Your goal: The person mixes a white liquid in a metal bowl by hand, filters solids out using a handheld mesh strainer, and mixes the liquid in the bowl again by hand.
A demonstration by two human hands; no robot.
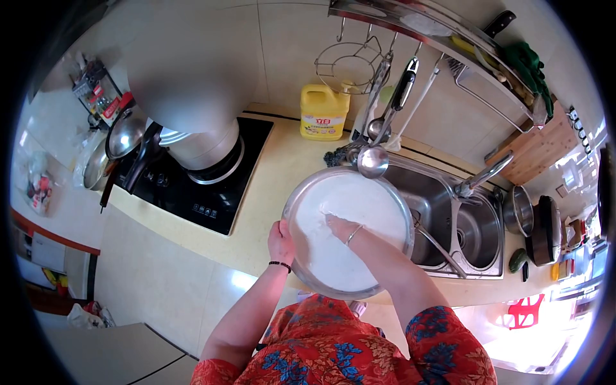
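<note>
A wide metal basin (405, 247) holding white flour-like or milky contents (340, 263) stands at the counter's front edge, left of the sink. My left hand (281, 242) grips the basin's left rim, with a dark beaded bracelet at the wrist. My right hand (340, 226) reaches into the white contents near the middle; its fingertips are sunk in and hidden. A bangle circles the right wrist. Just above the basin's far rim hangs a ladle (373, 162).
A pot (205, 149) stands on the black cooktop (212, 204) at the left. Behind the basin are a yellow jug (323, 114) and hanging utensils. To the right lie the double sink (428, 192) with its faucet (481, 176), a metal bowl (518, 208) and a green vegetable (518, 260).
</note>
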